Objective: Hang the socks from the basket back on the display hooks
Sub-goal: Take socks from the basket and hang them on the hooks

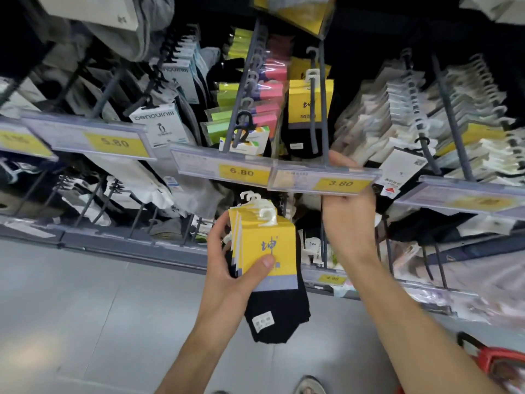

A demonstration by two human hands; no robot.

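My left hand (227,268) grips a stack of black socks with yellow card labels (267,245) and white plastic hangers, held below the shelf rail. My right hand (348,220) reaches up and pinches the clear price strip marked 3.80 (326,177), thumb on top. Behind that strip a display hook (314,109) carries matching yellow-labelled black socks (308,106). The red basket (497,362) shows only as a rim at the lower right corner.
Neighbouring hooks are packed: green and pink packs (250,103) to the left, white sock packs (426,115) to the right, penguin-labelled packs (162,120) further left. A lower row of hooks (113,200) juts out over the grey floor (85,308). My shoe (309,386) is at the bottom.
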